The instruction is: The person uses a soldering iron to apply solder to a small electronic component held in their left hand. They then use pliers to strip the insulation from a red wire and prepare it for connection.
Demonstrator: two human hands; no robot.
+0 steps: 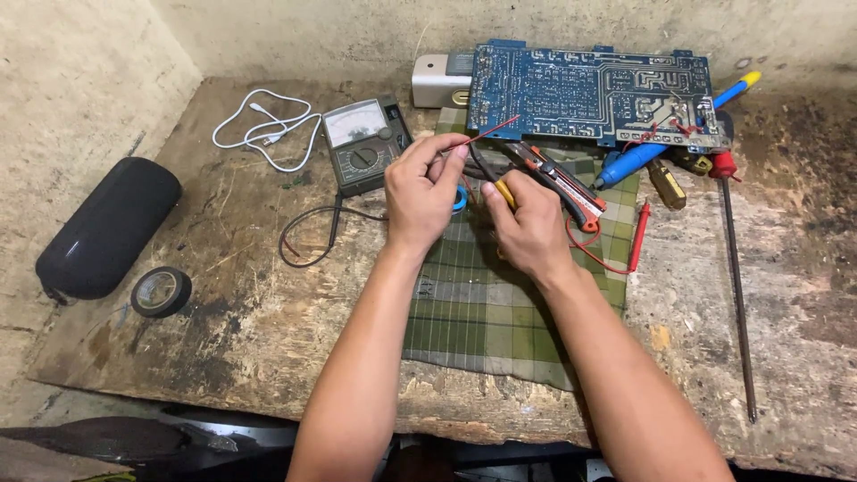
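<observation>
Here, two hands work a thin red wire over a green checked cloth on a worn wooden bench.

From the left: a black cylinder speaker (107,228), a tape roll (161,291), a white cable (264,132) and an analog meter (364,145). The left hand (421,192) pinches the red wire (489,131) with fingers closed; the right hand (531,228) is clamped on a yellow-handled tool (505,193). Far right leans a blue circuit board (589,94), cutters and screwdrivers crowding beneath.

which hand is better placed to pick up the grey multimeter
Left. The left hand, pinching the thin red wire, sits right beside the grey analogue multimeter; the right hand is farther away and grips a yellow-handled tool.
</observation>
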